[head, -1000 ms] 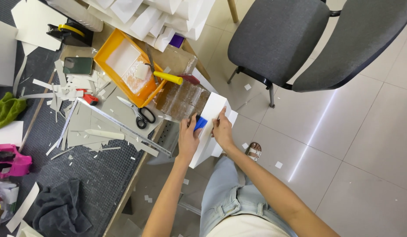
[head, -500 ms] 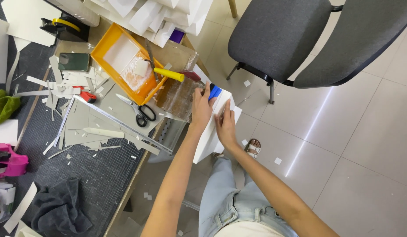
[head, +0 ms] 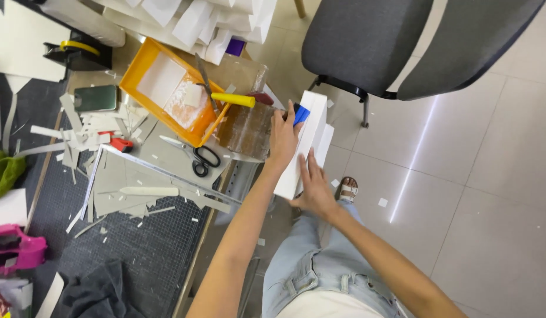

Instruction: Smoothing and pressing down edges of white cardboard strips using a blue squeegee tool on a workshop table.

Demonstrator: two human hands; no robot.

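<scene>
White foam board [head: 308,138] steadied by flat open right hand [head: 314,188]; left hand [head: 283,132] grips blue block [head: 301,113] at its top.

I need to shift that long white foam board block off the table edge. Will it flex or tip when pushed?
The long white foam board block probably stays stiff: its edges look straight. It seems light for its bulk. It overhangs the table edge with the left hand and right hand steadying it, so it might tip.
</scene>
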